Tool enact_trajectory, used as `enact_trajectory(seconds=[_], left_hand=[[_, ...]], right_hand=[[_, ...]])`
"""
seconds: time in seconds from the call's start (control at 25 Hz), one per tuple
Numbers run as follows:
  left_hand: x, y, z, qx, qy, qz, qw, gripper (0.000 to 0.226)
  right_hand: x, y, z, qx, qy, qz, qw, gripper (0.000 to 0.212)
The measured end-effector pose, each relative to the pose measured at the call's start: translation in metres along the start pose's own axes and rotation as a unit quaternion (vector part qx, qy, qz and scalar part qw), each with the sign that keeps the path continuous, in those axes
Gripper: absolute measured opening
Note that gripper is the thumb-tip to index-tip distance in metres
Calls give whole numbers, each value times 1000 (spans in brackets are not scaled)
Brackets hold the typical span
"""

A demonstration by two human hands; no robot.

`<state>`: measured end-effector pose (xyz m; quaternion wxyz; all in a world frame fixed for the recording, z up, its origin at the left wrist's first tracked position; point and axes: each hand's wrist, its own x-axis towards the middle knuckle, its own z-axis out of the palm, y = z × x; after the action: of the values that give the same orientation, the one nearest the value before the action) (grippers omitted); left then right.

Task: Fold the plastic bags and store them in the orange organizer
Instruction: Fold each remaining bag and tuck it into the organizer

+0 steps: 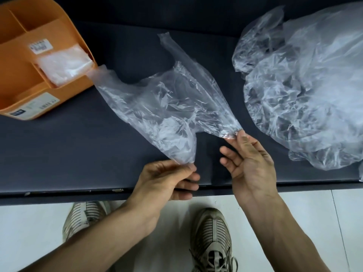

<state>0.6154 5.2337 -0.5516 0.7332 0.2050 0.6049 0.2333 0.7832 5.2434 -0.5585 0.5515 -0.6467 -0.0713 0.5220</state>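
Observation:
A clear plastic bag point(167, 99) lies spread over the dark surface, its two handles pointing away from me. My left hand point(169, 179) pinches the bag's near left corner between thumb and fingers. My right hand point(247, 160) pinches the near right corner at its fingertips, its other fingers loosely spread. The orange organizer point(17, 61) stands at the far left. A folded clear bag point(64, 65) sits in one of its compartments. One handle of the held bag touches the organizer's right edge.
A crumpled heap of clear plastic bags point(306, 83) covers the right side of the dark padded surface point(78, 146). Its front edge runs just below my hands. Under it are white floor tiles and my two shoes point(212, 240).

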Motion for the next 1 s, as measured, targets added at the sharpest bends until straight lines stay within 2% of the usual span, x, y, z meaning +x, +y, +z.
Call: enact_trajectory(seconds=[0.24, 0.4, 0.52, 0.56, 0.64, 0.72, 0.8, 0.88, 0.92, 1.0], left_hand=[[-4, -3, -29, 74, -36, -21, 996, 10], [-13, -5, -29, 151, -103, -37, 982, 16], [-16, 2, -26, 257, -172, -27, 950, 41], [-17, 8, -28, 290, -176, -13, 941, 45], [-18, 22, -38, 337, -154, 28, 928, 41], [-20, 39, -49, 368, -152, 63, 915, 40], [-25, 52, -59, 403, -190, 64, 893, 46], [-31, 57, -65, 429, -203, 101, 874, 53], [-31, 58, -67, 423, -181, 156, 874, 55], [-25, 54, -75, 375, -82, 306, 871, 48]], right_hand=[[42, -31, -13, -80, 66, -26, 994, 8], [55, -42, -11, -174, 34, -44, 983, 14], [60, -41, -10, -179, 37, -65, 981, 3], [59, -40, -13, -190, 56, -108, 974, 12], [43, -32, -20, -262, 81, -250, 928, 23], [14, -13, -24, -352, 33, -352, 867, 19], [-10, 16, -28, -440, -51, -380, 812, 15], [-21, 41, -28, -558, -79, -384, 732, 27], [-18, 49, -29, -612, -72, -387, 685, 35], [-1, 44, -29, -657, -63, -397, 638, 44]])
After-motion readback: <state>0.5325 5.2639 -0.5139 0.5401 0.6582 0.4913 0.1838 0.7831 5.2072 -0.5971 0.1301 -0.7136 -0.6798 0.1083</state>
